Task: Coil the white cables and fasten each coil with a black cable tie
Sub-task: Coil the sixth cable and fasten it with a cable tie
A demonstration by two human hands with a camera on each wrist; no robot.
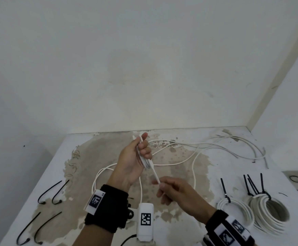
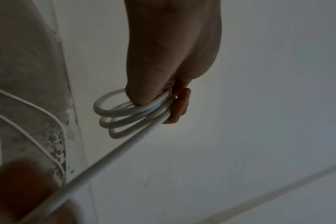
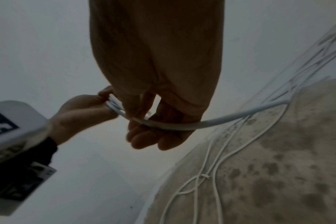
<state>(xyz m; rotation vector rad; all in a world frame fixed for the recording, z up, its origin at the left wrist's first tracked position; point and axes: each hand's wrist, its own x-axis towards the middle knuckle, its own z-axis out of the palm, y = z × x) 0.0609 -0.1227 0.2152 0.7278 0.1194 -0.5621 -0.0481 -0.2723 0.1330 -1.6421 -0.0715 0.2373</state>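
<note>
My left hand is raised above the table and grips a small coil of white cable; the left wrist view shows three loops under my thumb. From the coil a straight run of the white cable slants down to my right hand, which pinches it between thumb and fingers. In the right wrist view the cable crosses my curled fingers and trails off to the table. The rest of the cable lies in loose loops on the table. Several loose black cable ties lie at the left.
Two finished white coils with black ties stand at the front right. More loose white cable sprawls at the back right near the wall corner. The table is stained, white-edged, and backed by a wall.
</note>
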